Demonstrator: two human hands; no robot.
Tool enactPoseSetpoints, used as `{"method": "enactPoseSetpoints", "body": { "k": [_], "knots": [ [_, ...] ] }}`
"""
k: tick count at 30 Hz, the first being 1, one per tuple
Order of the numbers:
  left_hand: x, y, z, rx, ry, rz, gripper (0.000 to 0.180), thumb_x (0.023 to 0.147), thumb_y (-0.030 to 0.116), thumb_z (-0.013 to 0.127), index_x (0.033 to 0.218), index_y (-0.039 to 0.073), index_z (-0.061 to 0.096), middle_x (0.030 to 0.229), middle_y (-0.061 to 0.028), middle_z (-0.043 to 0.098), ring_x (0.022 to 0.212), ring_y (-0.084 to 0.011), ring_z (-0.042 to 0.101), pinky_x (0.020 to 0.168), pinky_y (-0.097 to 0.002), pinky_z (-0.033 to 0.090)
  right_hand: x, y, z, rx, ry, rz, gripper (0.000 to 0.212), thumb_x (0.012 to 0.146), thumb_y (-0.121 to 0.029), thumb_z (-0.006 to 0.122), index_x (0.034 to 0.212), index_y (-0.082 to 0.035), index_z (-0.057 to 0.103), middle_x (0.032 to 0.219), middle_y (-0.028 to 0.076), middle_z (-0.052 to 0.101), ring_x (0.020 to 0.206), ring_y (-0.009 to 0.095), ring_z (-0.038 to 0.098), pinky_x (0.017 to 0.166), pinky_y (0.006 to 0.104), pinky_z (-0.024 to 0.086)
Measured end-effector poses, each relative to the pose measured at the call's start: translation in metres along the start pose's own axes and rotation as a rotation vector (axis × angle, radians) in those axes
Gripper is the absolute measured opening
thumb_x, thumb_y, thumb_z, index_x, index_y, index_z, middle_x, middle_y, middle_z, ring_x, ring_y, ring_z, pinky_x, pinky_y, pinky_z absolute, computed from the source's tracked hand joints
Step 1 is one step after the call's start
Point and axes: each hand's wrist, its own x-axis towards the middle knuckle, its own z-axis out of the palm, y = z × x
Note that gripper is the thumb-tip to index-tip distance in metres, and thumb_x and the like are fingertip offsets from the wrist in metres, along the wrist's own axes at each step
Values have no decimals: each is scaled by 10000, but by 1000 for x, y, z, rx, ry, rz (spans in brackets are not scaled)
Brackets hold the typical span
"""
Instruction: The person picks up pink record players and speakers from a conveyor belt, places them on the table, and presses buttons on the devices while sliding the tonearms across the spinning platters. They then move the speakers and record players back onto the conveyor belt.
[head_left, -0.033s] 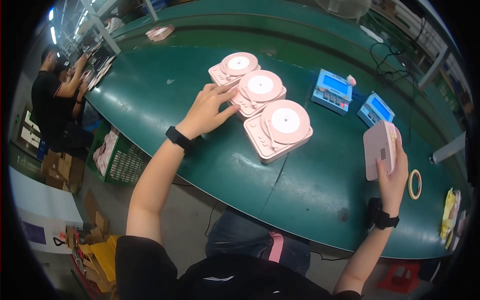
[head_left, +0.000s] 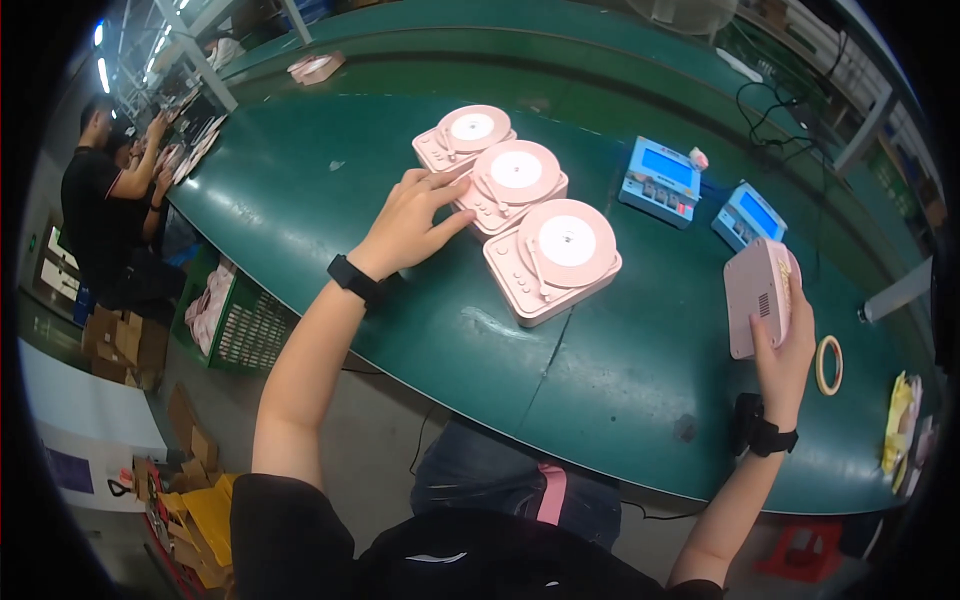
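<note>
Three pink mini record players with white-centred discs lie face up in a staggered row on the green table: a far one [head_left: 471,126], a middle one [head_left: 517,170] and a near one [head_left: 567,240]. My left hand [head_left: 412,222] grips the left end of the middle one, with the thumb at its near side and the fingers at its far side. At the right, my right hand [head_left: 786,345] is closed round a fourth pink record player [head_left: 750,300], tipped up on edge with its base and small grille showing. Its disc side is mostly hidden.
Two blue devices with screens, one larger [head_left: 662,180] and one smaller [head_left: 750,216], stand at the back right. A tape roll [head_left: 829,365] lies beside my right hand. A green crate [head_left: 245,325] stands below the table's left edge. A co-worker [head_left: 105,200] is at the far left.
The whole view has shifted very slightly. Both hands keep their places on the record players.
</note>
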Motion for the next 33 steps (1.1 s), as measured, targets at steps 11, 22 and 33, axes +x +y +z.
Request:
{"method": "enactPoseSetpoints", "body": {
  "k": [11,22,33],
  "knots": [
    [1,5,0,-109,-45,-81,470,906,329,624,1270,33,604,1319,-174,565,1181,-337,507,1022,-403,398,-1,2,1,2,57,-62,640,809,-131,666,1408,-61,450,1225,197,569,1097,339,581,921,400,475],
    [1,4,-1,-132,-54,-104,472,907,325,625,1280,37,596,1334,-165,557,1172,-332,529,1012,-392,417,0,1,1,31,14,8,645,816,-133,648,1420,-45,441,1299,178,557,1180,295,538,1013,376,400],
    [-1,3,2,-132,-34,-81,471,902,316,633,1283,41,594,1339,-145,555,1159,-323,537,1001,-394,424,0,2,3,8,49,-50,662,798,-119,661,1420,-74,442,1242,187,570,1115,331,570,949,390,456]
  ]
}}
